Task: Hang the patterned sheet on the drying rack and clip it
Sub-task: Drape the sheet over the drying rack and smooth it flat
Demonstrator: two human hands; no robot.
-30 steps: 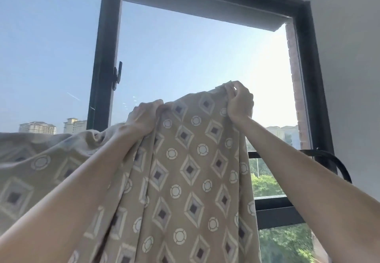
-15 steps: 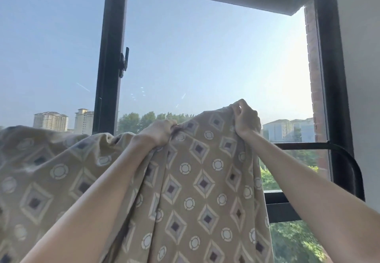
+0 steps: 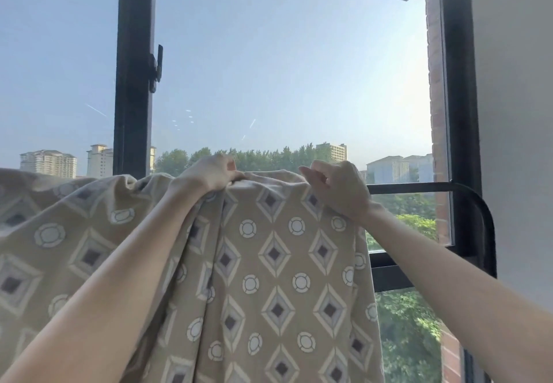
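Window (image 3: 134, 113), one, black-framed, two panes in view; sky, trees and tower blocks beyond. Patterned sheet (image 3: 269, 263), one, beige with diamonds and rings, its top fold lying along the top rail of the drying rack (image 3: 419, 186) and the cloth hanging down from there. Rack: one black tube, bare at its right end, where it bends downward. Hands, two. Left hand (image 3: 209, 173): fingers curled, bunching a fold of sheet at the rail. Right hand (image 3: 341, 191): fingers loose and partly spread, gripping nothing, heel resting on the sheet's top right corner. Window handle (image 3: 157, 68), one, on the centre upright.
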